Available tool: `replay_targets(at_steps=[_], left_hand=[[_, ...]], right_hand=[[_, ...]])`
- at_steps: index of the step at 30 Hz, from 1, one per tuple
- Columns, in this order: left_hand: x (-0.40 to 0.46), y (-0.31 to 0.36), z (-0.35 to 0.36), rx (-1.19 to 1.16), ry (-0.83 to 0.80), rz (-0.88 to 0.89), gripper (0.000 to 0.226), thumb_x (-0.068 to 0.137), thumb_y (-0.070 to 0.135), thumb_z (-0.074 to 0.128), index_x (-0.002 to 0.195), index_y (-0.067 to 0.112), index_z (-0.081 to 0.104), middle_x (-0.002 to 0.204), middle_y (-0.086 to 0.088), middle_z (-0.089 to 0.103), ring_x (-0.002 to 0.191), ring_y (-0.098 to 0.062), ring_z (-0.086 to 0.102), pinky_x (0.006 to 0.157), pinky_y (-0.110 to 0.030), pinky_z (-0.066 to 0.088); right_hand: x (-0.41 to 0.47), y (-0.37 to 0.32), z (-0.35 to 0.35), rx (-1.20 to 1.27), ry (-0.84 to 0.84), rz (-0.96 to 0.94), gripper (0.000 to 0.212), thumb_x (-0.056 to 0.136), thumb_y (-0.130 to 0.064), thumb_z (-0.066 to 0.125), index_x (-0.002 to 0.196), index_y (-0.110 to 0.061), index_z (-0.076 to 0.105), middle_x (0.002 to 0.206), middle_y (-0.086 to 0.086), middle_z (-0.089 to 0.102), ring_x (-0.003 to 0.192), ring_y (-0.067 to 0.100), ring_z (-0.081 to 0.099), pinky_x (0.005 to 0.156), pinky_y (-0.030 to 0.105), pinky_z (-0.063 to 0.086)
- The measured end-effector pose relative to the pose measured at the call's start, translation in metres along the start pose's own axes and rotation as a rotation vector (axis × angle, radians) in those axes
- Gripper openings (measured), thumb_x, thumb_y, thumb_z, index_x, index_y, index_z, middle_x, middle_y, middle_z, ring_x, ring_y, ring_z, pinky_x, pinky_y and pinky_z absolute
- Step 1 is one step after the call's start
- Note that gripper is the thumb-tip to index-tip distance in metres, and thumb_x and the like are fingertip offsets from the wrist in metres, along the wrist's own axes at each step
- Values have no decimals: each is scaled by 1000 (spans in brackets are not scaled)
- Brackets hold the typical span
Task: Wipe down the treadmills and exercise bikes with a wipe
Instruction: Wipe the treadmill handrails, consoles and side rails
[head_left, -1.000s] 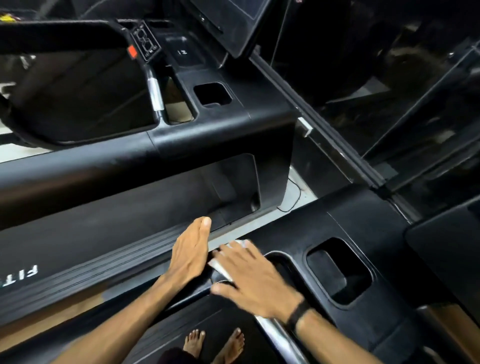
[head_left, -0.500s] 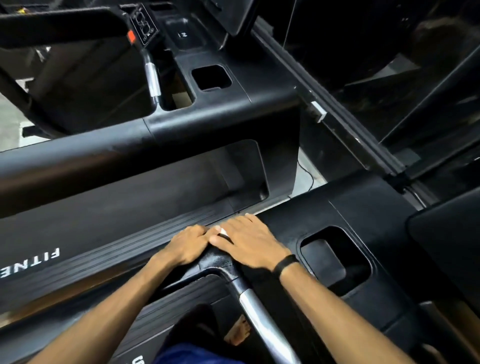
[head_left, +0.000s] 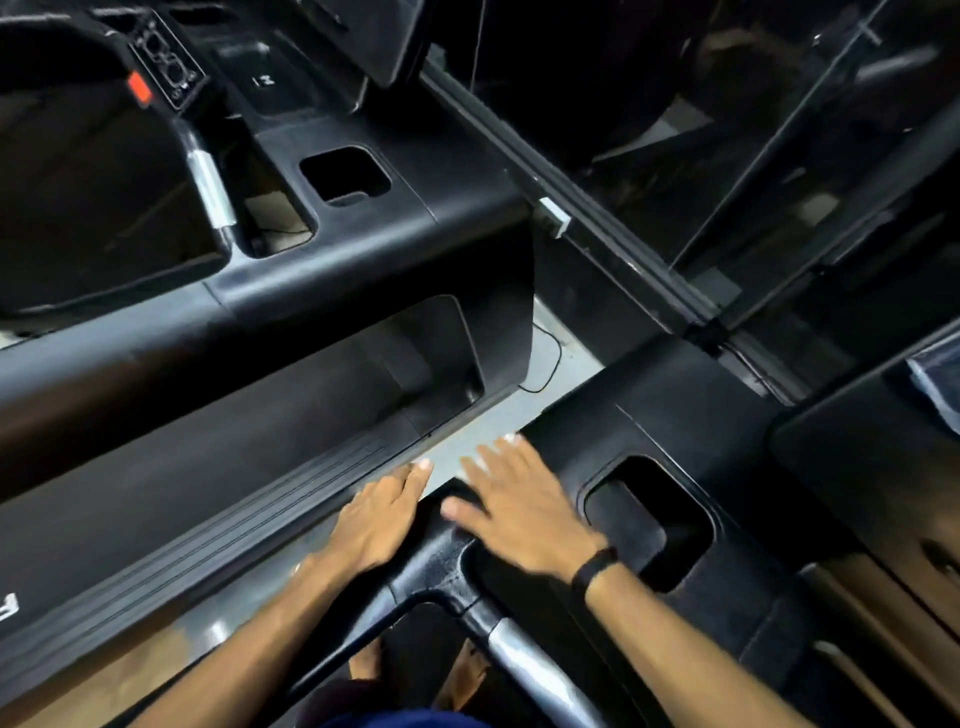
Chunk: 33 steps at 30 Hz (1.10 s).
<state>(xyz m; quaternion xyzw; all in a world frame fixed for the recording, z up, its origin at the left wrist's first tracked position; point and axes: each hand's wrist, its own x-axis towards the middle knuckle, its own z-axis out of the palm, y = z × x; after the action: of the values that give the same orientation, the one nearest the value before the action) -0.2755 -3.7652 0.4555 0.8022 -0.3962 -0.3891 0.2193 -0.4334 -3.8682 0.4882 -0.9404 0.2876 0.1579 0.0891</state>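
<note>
1. A second black plastic treadmill (head_left: 260, 322) is seen across the upper left, its long rounded side rail running diagonally and a ribbed black foot rail (head_left: 244, 499) lying below it.
2. The nearer black textured-plastic treadmill console (head_left: 675, 410) is seen at centre right, where both hands are placed. Its surface is matte and slightly grained, with rounded edges.
3. A rounded-rectangular cup-holder recess (head_left: 654, 519) is sunk into the nearer console just right of the right hand; its inside is dark and nothing can be made out in it. A similar recess (head_left: 345, 174) is cut into the far console, and its contents cannot be told either.
4. A strip of pale grey floor (head_left: 483, 421) is visible between the two machines, with a thin black cable (head_left: 550, 371) looped on it.
5. A silver metal grip bar (head_left: 524, 665) extends from the black console moulding toward the bottom edge.
6. The right hand (head_left: 519, 509) is laid flat on the console's left edge with fingers straight and spread; a black wristband (head_left: 592, 569) is worn at the wrist.
7. The left hand (head_left: 376, 514) is rested on the console's outer side with fingers straight and together, pointing away; nothing is seen held in it.
8. The wipe cannot be made out: the right fingertips (head_left: 506, 441) are motion-blurred, so whether it lies under that palm cannot be told.
</note>
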Motion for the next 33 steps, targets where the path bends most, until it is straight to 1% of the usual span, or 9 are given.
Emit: replay_targets(at_steps=[3,7,10,14,18,21,26,29,33], left_hand=[[9,13,4,-43,-21,55,68,99,64,14,142,24,51,146,-3,53,137,-23,44,110,-38,31],[14,25,24,64,-135,118,63,100,63,15,144,28,44,148,-3,50,136,-22,45,109,-36,31],[20,24,26,128,-206,110,69,98,67,17,153,27,31,155,-3,42,141,-22,40,112,-38,29],[19,19,24,110,-206,109,69,99,66,17,153,26,30,155,-2,42,142,-21,39,113,-38,29],[17,21,23,110,-205,118,69,98,67,15,152,27,32,153,-2,44,140,-22,41,111,-39,31],[17,20,24,122,-205,108,70,98,67,15,154,27,30,155,-2,42,142,-22,38,112,-39,29],[17,18,25,144,-191,114,70,99,67,19,155,27,29,156,-1,40,143,-21,37,114,-40,28],[18,14,27,131,-172,98,73,97,70,16,154,27,30,156,0,41,143,-21,37,115,-41,28],[12,16,26,21,-91,66,74,97,69,13,155,25,25,159,-3,36,144,-23,35,115,-41,25]], right_hand=[[-46,4,6,3,83,-60,84,98,-72,10,156,-15,30,162,10,28,153,29,14,122,42,0],[-55,83,0,2,90,368,102,82,-79,-15,160,-16,1,168,10,-2,154,25,-9,124,46,-8],[-31,108,-9,113,47,577,110,76,-81,-14,159,-10,-6,166,15,-12,152,27,-17,122,48,-13],[-39,46,-2,31,75,266,99,90,-75,-5,158,-5,13,165,22,1,152,30,-12,122,48,-11],[-86,12,12,63,26,-1,85,97,-73,7,160,-17,-1,167,4,-12,153,20,-19,123,45,-11],[-72,66,11,18,115,247,92,89,-77,-6,161,-22,6,168,1,0,154,15,-9,123,49,-9],[-19,132,-4,142,88,669,80,100,-63,7,159,-11,2,167,13,-3,154,26,-7,122,49,-12],[1,96,7,65,119,493,97,89,-60,-27,157,-7,16,165,19,11,153,32,0,122,55,-2],[-41,19,8,102,43,-40,83,96,-63,-13,160,-18,13,167,2,0,154,14,-8,124,41,-8]])
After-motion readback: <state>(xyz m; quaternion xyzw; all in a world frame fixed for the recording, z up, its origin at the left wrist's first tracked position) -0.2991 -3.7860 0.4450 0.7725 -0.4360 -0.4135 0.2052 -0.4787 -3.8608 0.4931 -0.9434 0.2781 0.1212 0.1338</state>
